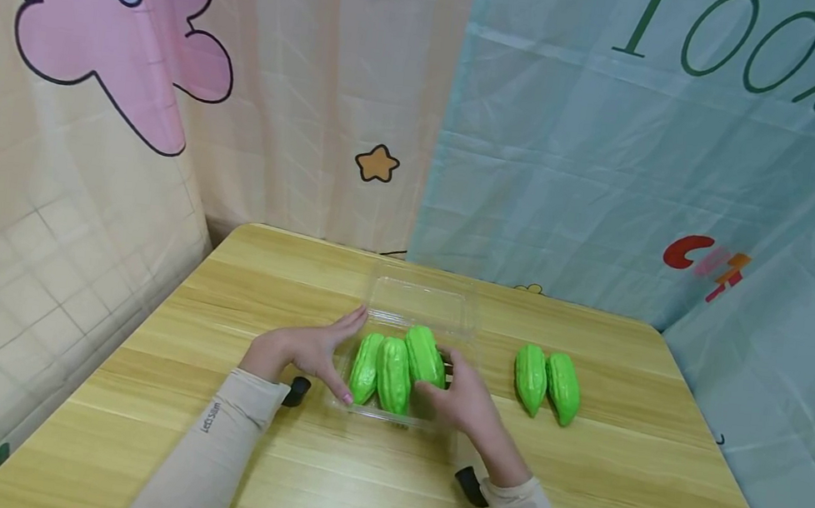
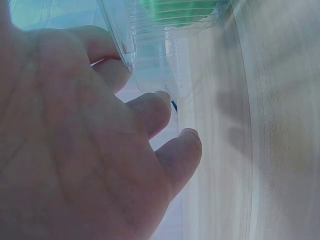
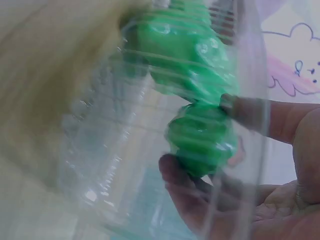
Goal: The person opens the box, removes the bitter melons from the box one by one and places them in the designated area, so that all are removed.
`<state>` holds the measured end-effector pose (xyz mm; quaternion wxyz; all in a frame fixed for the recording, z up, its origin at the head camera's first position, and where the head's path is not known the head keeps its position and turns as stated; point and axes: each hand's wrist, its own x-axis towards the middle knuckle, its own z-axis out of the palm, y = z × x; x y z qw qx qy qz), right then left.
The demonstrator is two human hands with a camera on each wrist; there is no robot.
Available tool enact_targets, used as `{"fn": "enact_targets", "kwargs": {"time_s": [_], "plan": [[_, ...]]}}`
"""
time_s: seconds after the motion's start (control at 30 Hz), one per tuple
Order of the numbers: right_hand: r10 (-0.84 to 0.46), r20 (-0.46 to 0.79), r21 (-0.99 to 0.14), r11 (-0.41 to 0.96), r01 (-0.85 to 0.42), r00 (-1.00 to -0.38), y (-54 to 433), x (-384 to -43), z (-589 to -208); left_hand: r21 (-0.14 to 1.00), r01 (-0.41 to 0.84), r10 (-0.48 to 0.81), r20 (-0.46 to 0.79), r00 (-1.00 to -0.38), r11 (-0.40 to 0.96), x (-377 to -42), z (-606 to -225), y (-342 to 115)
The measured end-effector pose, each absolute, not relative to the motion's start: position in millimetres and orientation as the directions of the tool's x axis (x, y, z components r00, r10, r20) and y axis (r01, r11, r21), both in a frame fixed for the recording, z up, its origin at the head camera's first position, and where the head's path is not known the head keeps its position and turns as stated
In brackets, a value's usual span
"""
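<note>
A clear plastic clamshell box (image 1: 377, 414) stands on the table with its lid (image 1: 418, 297) raised at the back. Inside lie two ridged green bitter melons, the left one (image 1: 365, 367) and the middle one (image 1: 394, 374). My right hand (image 1: 463, 394) pinches a third bitter melon (image 1: 425, 355), tilted at the box's right side; in the right wrist view this bitter melon (image 3: 200, 137) shows through the clear wall between thumb and fingers. With thumb and fingers spread, my left hand (image 1: 309, 352) touches the box's left side. The left wrist view shows its fingertips at the plastic rim (image 2: 125, 55).
Two more bitter melons, one (image 1: 531, 379) beside the other (image 1: 562, 388), lie on the wooden table (image 1: 616, 479) right of the box. Printed curtains (image 1: 318, 110) hang behind and at both sides of the table. Dark straps show at both wrists.
</note>
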<state>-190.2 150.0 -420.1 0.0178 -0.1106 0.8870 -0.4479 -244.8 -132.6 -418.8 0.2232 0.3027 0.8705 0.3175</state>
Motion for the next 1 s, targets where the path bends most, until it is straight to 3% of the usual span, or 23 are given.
{"fn": "enact_targets", "kwargs": {"time_s": [0.53, 1.0], "plan": [[-0.115, 0.198, -0.854, 0.468, -0.229, -0.973, 163.8, -192.8, -398.4, 0.693, 0.386, 0.668, -0.185, -0.721, 0.609, -245.0, -418.4, -132.2], [-0.052, 0.206, -0.858, 0.470, -0.206, -0.977, 187.9, -195.9, -382.1, 0.683, 0.381, 0.660, -0.197, -0.725, 0.623, -244.9, -417.5, -132.4]]}}
